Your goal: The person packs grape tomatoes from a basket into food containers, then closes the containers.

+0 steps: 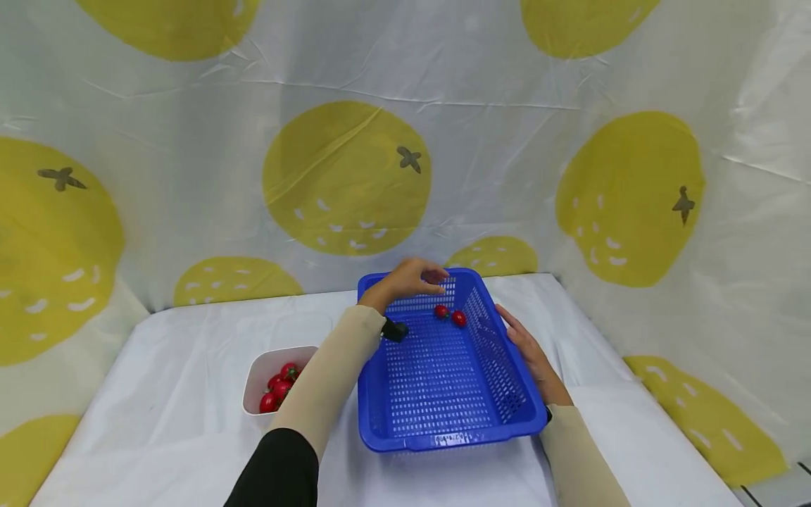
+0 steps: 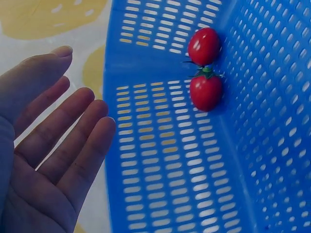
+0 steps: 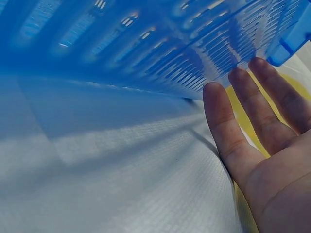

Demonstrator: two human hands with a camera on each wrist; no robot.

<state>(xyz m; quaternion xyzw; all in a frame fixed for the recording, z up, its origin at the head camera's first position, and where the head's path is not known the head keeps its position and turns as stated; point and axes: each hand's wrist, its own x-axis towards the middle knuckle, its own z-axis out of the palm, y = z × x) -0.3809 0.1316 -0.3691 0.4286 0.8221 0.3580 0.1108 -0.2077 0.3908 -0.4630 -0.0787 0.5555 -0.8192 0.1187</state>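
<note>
A blue plastic basket [image 1: 437, 394] with slotted walls lies on the white-covered table. Inside, near its far end, two cherry tomatoes [image 1: 459, 319] sit side by side; in the left wrist view one tomato [image 2: 206, 92] shows its green stem. Over the far part of the basket hovers my left hand [image 1: 412, 279], its fingers loosely bent and nothing between them. Along the basket's right outer wall lies my right hand [image 1: 529, 350]. Its straight fingers [image 3: 218, 109] reach up against the slotted side in the right wrist view, and the thumb is out of sight there.
Left of the basket stands a white container [image 1: 255, 384] with several cherry tomatoes [image 1: 281, 389], partly hidden by my left sleeve [image 1: 338, 366]. A curtain [image 1: 494, 169] printed with yellow fruit hangs behind the table [image 1: 184, 394].
</note>
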